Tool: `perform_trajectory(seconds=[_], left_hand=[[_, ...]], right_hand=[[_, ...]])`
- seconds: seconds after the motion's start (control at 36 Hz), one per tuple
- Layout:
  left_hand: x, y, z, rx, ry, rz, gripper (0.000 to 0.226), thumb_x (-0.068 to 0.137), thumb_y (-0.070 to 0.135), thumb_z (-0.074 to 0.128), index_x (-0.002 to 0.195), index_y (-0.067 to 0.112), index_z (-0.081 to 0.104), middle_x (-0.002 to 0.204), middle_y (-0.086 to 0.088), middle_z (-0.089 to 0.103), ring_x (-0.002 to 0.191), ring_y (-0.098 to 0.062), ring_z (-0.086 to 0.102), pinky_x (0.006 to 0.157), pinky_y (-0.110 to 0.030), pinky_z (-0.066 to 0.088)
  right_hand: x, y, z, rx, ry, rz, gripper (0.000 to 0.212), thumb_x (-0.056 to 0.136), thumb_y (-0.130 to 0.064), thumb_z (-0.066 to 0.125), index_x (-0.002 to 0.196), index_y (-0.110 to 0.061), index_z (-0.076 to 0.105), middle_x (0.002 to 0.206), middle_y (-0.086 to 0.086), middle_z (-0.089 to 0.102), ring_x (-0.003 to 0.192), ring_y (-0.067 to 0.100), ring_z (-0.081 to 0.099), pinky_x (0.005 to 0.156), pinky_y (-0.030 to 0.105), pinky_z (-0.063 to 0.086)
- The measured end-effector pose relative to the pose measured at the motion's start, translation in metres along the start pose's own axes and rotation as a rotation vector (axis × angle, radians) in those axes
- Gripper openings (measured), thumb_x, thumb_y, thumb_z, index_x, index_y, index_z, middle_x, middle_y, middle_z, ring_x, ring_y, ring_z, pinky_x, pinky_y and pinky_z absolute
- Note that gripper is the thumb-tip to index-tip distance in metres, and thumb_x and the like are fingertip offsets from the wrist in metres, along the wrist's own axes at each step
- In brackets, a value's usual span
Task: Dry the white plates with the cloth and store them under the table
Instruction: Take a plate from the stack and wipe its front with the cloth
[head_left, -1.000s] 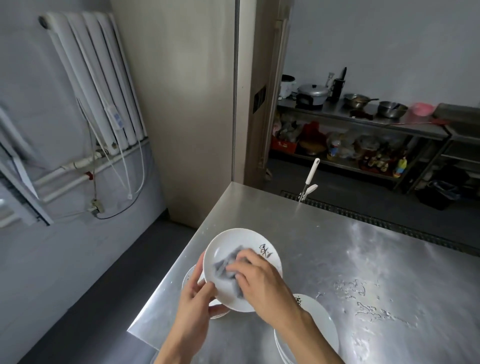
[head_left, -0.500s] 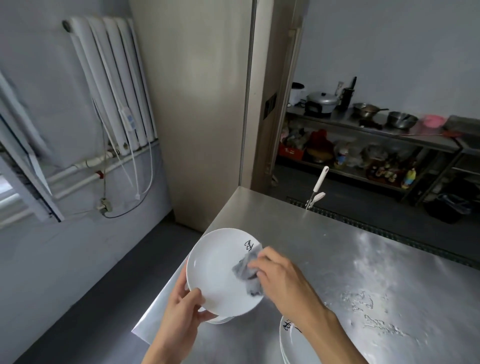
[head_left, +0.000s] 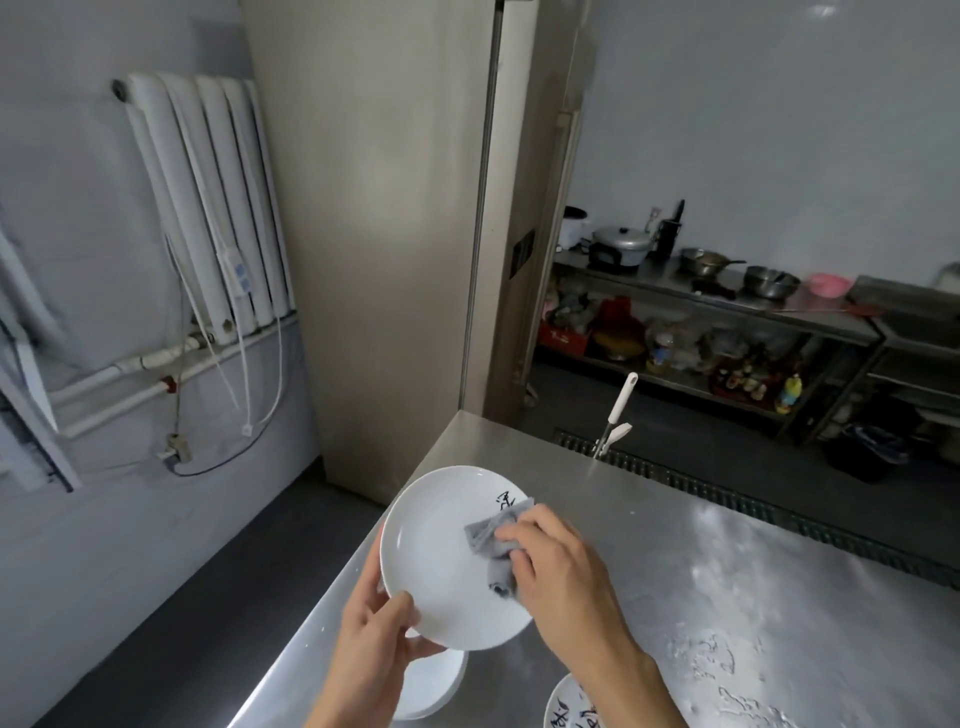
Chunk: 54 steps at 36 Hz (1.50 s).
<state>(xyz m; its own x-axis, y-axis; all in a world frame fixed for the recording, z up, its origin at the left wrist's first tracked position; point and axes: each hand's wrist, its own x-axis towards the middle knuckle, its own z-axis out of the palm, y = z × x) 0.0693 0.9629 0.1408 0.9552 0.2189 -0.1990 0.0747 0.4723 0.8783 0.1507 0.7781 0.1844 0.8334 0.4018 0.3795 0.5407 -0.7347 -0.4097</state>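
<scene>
A white plate (head_left: 441, 551) with black brush marks near its rim is tilted up above the steel table's near left corner. My left hand (head_left: 376, 639) grips its lower left rim, thumb on the face. My right hand (head_left: 558, 561) pinches a crumpled grey cloth (head_left: 493, 540) and presses it on the plate's right side. Below the held plate, a stack of white plates (head_left: 436, 686) sits on the table. Another white plate with black marks (head_left: 569, 709) shows at the bottom edge, partly hidden by my right forearm.
The steel table (head_left: 727, 597) stretches right, with wet streaks (head_left: 727, 670) near my right arm. A white-handled tool (head_left: 615, 415) stands at its far edge. Left of the table is open floor, a radiator (head_left: 208, 208) and a beige pillar. Shelves with pots line the far wall.
The plate has been raised and tilted more toward me. The cloth moved from the plate's centre to its right side. The view shifted, so the lower right plate is mostly out of frame.
</scene>
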Motion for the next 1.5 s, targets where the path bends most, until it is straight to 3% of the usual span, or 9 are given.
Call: perform_trajectory(seconds=[0.11,0.25,0.36,0.47,0.69,0.83,1.17,1.31,1.5], left_hand=[[0.009,0.0,0.007,-0.062,0.015,-0.017,0.09,0.062,0.004,0.057,0.139,0.051,0.06,0.128,0.008,0.071,0.119,-0.035,0.063,0.076,-0.061,0.062],[0.016,-0.01,0.017,-0.135,0.011,-0.079,0.089,0.064,-0.002,0.063,0.137,0.049,0.061,0.127,0.008,0.071,0.12,-0.037,0.062,0.068,-0.056,0.062],[0.026,0.0,0.012,-0.126,-0.053,-0.13,0.088,0.05,0.014,0.071,0.136,0.033,0.063,0.138,-0.01,0.065,0.116,-0.04,0.066,0.085,-0.069,0.058],[0.04,0.027,0.009,-0.014,-0.148,-0.168,0.071,0.064,0.041,0.075,0.129,0.016,0.064,0.124,-0.018,0.073,0.106,-0.037,0.072,0.08,-0.046,0.058],[0.067,0.052,0.006,0.264,-0.315,-0.152,0.055,0.082,0.009,0.052,0.132,0.019,0.072,0.128,-0.024,0.071,0.12,-0.048,0.066,0.104,-0.059,0.048],[0.066,0.043,0.004,0.215,-0.26,-0.133,0.057,0.097,-0.003,0.038,0.132,0.026,0.073,0.131,-0.016,0.072,0.121,-0.04,0.067,0.094,-0.047,0.054],[0.061,0.037,0.01,0.129,-0.105,-0.076,0.06,0.097,-0.01,0.036,0.13,0.025,0.072,0.117,-0.014,0.075,0.092,-0.023,0.075,0.067,-0.035,0.06],[0.061,0.037,0.008,0.104,-0.064,-0.058,0.058,0.097,-0.01,0.037,0.128,0.023,0.072,0.111,-0.014,0.075,0.083,-0.019,0.073,0.063,-0.033,0.059],[0.051,0.029,0.02,-0.026,-0.132,-0.084,0.071,0.076,-0.01,0.057,0.14,0.019,0.062,0.127,-0.019,0.073,0.106,-0.037,0.074,0.071,-0.045,0.064]], right_hand=[[0.007,0.014,-0.004,-0.035,0.077,0.11,0.026,0.091,-0.016,0.069,0.106,-0.037,0.073,0.102,-0.023,0.058,0.096,0.008,0.048,0.082,0.03,0.048],[0.017,0.021,0.003,0.298,0.099,0.268,0.034,0.089,0.006,0.063,0.095,-0.024,0.078,0.103,-0.017,0.056,0.095,0.001,0.061,0.076,0.008,0.048],[0.017,0.039,-0.004,0.422,0.035,0.2,0.043,0.085,0.012,0.066,0.086,-0.029,0.078,0.102,-0.015,0.061,0.094,0.005,0.066,0.073,0.01,0.052],[0.021,0.048,-0.017,0.431,-0.035,0.118,0.051,0.079,0.01,0.067,0.087,-0.039,0.077,0.104,-0.012,0.063,0.097,0.011,0.065,0.074,0.015,0.05],[0.025,0.042,-0.034,0.158,0.14,0.009,0.036,0.084,0.002,0.073,0.097,-0.031,0.08,0.097,-0.022,0.064,0.103,0.008,0.054,0.084,0.015,0.044],[0.008,0.037,-0.03,0.14,-0.051,0.009,0.035,0.086,-0.004,0.075,0.103,-0.035,0.076,0.102,-0.027,0.059,0.101,0.003,0.055,0.084,0.016,0.048],[0.027,0.03,-0.028,0.12,0.134,0.162,0.034,0.089,0.005,0.067,0.098,-0.026,0.078,0.102,-0.019,0.062,0.091,0.001,0.061,0.078,0.019,0.052],[0.016,0.017,-0.018,0.129,-0.053,0.114,0.027,0.089,-0.009,0.072,0.097,-0.034,0.077,0.096,-0.024,0.062,0.09,-0.001,0.058,0.077,0.013,0.048],[0.028,0.018,-0.004,0.398,0.163,0.306,0.045,0.083,0.013,0.067,0.082,-0.031,0.076,0.095,-0.015,0.066,0.093,0.0,0.064,0.075,0.008,0.047]])
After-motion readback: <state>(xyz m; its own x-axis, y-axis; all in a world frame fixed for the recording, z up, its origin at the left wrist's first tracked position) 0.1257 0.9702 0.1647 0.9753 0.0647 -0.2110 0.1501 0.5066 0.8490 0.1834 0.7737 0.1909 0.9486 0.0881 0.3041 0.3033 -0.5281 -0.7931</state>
